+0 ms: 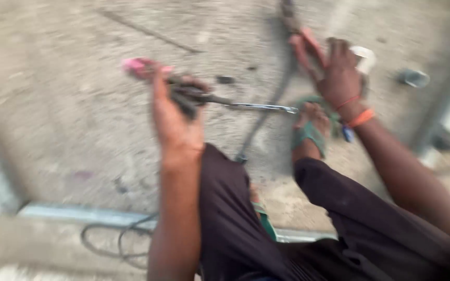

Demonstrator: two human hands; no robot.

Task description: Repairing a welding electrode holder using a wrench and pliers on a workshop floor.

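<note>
Outdoors, left hand (175, 112) clamped round a dark-handled metal tool (235, 103), right hand (334, 70) fingers spread apart near a white cup (364, 58), concrete floor (69, 114) blurred.

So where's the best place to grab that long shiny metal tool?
By its dark handle end, where the left hand already grips the long shiny metal tool. Come from the left: the thin bare shaft points right toward the sandalled foot, giving a poorer grip.

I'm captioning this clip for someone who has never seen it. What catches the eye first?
The left hand at centre, gripping a dark-handled metal tool whose shaft points right. Beyond it the right hand, with orange wristbands, reaches out open over the concrete floor near a dark cable.
</note>
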